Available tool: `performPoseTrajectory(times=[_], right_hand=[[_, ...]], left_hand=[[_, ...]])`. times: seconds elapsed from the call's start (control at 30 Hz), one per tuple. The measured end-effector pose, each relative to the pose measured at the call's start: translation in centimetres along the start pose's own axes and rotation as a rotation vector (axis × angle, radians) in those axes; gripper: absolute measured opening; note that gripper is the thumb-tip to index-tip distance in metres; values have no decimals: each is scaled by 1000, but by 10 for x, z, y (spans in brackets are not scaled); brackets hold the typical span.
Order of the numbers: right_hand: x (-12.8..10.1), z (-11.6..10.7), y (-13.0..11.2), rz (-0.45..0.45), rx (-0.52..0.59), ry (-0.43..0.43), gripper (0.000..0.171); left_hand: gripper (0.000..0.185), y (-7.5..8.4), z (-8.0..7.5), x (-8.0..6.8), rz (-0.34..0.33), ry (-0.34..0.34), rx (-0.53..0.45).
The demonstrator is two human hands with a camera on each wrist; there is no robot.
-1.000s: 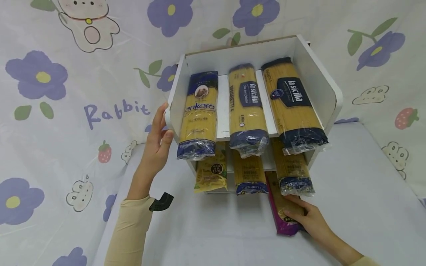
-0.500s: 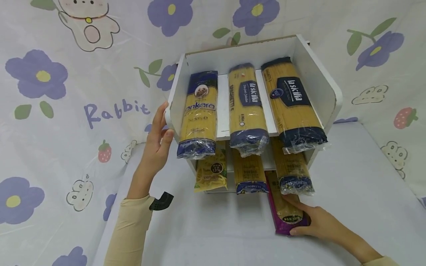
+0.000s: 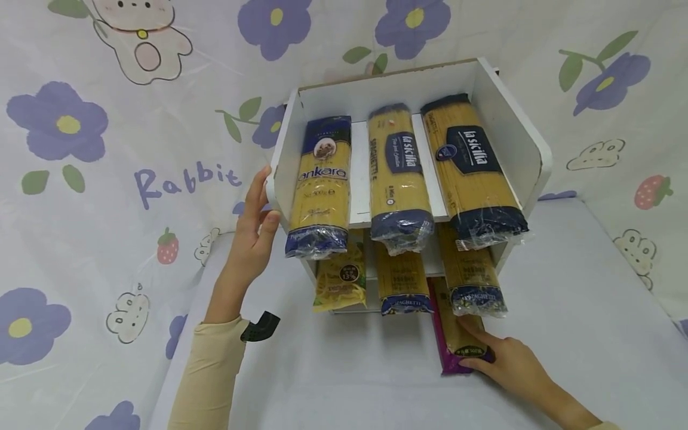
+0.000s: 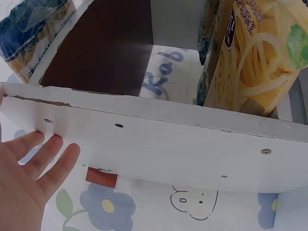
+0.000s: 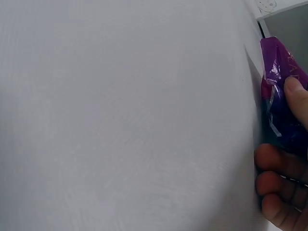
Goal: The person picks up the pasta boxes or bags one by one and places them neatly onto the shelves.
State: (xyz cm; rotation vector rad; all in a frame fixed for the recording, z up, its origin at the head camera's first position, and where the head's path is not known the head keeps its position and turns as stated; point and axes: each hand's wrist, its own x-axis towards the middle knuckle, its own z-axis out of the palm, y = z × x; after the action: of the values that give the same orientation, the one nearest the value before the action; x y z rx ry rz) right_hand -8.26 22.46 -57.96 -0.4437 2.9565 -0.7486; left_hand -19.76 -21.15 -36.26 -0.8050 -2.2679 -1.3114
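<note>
My left hand [image 3: 251, 242] rests its extended fingers against the left side panel of a white shelf unit [image 3: 525, 125]; in the left wrist view the fingertips [image 4: 72, 151] touch the white panel. Low on the right, my right hand [image 3: 513, 361] grips the front end of a purple-edged spaghetti pack [image 3: 450, 340]. This pack sticks out of the bottom level, its back part hidden under the shelf above. In the right wrist view the thumb [image 5: 296, 91] lies on the shiny purple wrapper [image 5: 273, 62], with the other fingers curled below it.
On the top level lie an Ankara pasta pack [image 3: 322, 173] and two La Sicilia spaghetti packs [image 3: 399, 167]. The middle level holds a yellow noodle bag [image 3: 341, 283] and two blue-ended spaghetti packs [image 3: 407, 286], their ends overhanging. A white tabletop [image 3: 344, 382] lies below.
My right hand shifted right along the front of the purple-edged pack, its thumb moving to the front end, then came back left. The pack has slid slightly inward. My left hand stays put.
</note>
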Motion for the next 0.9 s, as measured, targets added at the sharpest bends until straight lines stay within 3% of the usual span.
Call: performPoseTrajectory(times=[0.13,0.3,0.4,0.53,0.63,0.7,0.9], right_hand=[[5,0,2,19,3,-3,72],[9,-16,7,3,58,-151,75],[10,-35,12,-24,329,-328,66],[11,-50,17,-76,864,-690,47],[12,-44,16,-112,1027,-905,44],[12,-37,15,-133,1038,-945,43],[13,-26,15,-149,984,-871,43]], left_hand=[[75,1,-1,0,1,5,4],[74,1,-1,-1,-6,4,-6],[73,0,-1,-1,-7,2,-10],[73,0,-2,-1,-6,7,-13],[74,1,-2,-1,0,11,-16],[73,1,-2,0,1,8,-17],[75,0,-1,0,-1,-2,-17]])
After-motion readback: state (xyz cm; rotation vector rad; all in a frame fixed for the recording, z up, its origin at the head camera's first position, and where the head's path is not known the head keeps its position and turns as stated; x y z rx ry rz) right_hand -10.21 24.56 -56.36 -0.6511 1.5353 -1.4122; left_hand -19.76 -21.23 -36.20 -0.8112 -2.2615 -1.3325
